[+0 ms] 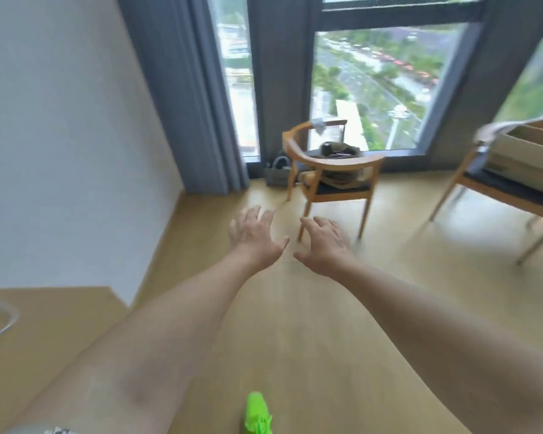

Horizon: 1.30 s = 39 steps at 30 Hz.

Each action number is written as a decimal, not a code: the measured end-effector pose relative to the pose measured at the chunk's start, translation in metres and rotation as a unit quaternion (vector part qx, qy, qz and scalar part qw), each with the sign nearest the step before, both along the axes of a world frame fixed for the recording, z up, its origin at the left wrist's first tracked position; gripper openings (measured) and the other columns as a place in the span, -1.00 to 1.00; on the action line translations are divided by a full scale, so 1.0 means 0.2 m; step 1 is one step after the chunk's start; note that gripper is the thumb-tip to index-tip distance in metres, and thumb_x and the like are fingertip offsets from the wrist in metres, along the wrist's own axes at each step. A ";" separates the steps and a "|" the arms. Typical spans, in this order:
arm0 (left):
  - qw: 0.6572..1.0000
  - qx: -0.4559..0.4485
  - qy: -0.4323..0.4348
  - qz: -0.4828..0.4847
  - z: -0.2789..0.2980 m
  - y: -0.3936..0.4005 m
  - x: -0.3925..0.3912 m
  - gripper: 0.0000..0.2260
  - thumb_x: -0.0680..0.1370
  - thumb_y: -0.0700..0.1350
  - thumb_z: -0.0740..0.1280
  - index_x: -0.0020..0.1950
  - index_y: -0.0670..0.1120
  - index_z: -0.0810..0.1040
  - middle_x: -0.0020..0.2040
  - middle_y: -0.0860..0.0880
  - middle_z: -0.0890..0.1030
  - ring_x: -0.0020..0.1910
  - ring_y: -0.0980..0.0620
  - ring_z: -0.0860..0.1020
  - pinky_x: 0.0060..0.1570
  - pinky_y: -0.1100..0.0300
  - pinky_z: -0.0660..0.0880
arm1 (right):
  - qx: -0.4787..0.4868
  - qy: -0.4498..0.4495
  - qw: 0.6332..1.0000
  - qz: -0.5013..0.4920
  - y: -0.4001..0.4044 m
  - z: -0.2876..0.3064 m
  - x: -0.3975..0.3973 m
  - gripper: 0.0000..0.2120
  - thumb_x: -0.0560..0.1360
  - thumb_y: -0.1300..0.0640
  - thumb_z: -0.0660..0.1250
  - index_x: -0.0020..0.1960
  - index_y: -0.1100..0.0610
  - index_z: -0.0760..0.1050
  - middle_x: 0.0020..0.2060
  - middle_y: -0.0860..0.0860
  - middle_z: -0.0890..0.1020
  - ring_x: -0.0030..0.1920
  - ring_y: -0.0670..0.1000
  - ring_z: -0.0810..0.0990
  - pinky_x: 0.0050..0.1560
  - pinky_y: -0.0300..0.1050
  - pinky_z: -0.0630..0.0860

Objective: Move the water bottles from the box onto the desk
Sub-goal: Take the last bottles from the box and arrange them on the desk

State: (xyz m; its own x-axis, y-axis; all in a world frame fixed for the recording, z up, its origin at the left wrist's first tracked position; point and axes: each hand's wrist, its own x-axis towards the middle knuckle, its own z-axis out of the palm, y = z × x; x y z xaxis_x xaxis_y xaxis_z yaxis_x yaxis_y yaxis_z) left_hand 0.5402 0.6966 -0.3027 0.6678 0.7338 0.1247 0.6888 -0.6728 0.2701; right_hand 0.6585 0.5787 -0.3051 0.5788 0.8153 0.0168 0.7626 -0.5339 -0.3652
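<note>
1. No bottles in view; likely inside the box (527,151) at 2 o'clock, on the right chair (496,195). Box interior hidden from this angle, so count and layout impossible to tell.
2. Judged from the task alone: filled bottles probably moderately heavy, thin-walled and yielding to a hard squeeze, smooth and possibly slick. Best taken around the mid-body or just under the shoulder, kept upright, with firm but not crushing pressure. The cap and neck offer a stiffer hold for lifting out of a tight box.
3. Left hand (254,238) and right hand (325,245) stretched forward near centre, palms down, fingers spread wide, holding nothing, side by side with thumbs close but apart.
4. Both hands well apart from the box; a swing toward 2 o'clock needed first.
5. Desk (54,333) at 8 o'clock, a wooden surface; something glassy at its left edge, too blurred to name.
6. Another chair (333,173) at 12 o'clock by the window (373,86), with dark items on the seat. Green shoe (256,413) at 6 o'clock on the floor (295,324).
7. Risks: a bottle slipping from a loose hold, or the box shifting on the chair seat.
</note>
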 end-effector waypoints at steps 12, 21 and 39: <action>0.968 -0.028 -0.004 -0.251 -0.16 -0.06 1.80 -0.30 0.47 0.31 0.29 0.55 0.14 0.21 0.57 -0.06 0.23 0.56 -0.13 0.11 0.48 -0.18 0.14 | -0.049 0.003 0.964 -0.263 -0.23 -0.10 1.44 -0.25 0.44 -0.23 0.38 0.53 -0.09 0.19 0.50 0.03 0.29 0.48 0.11 0.22 0.42 0.08 0.23; 0.924 -0.020 -0.012 -0.382 -0.10 -0.15 2.91 -0.31 0.45 0.32 0.28 0.54 0.14 0.22 0.54 -0.06 0.29 0.53 -0.15 0.18 0.45 -0.19 0.19 | -0.040 0.026 0.914 -0.404 -0.39 -0.02 2.28 -0.25 0.43 -0.19 0.41 0.53 -0.06 0.21 0.45 0.01 0.35 0.45 0.09 0.26 0.41 0.04 0.25; 0.903 -0.016 0.015 -0.428 -0.15 -0.64 5.05 -0.33 0.46 0.25 0.31 0.53 0.08 0.26 0.49 -0.07 0.34 0.47 -0.13 0.23 0.38 -0.10 0.29 | -0.025 0.071 0.873 -0.481 -1.00 -0.09 4.31 -0.25 0.45 -0.15 0.39 0.55 -0.06 0.17 0.49 0.04 0.28 0.46 0.13 0.23 0.40 0.05 0.26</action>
State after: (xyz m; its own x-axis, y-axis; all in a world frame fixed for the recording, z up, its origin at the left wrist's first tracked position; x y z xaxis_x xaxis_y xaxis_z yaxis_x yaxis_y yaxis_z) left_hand 1.5498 0.5687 -0.3336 0.9952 -0.0503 0.0838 -0.0726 -0.9545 0.2893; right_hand 1.5212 0.3786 -0.3234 0.9898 -0.0528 -0.1322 -0.0994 -0.9209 -0.3768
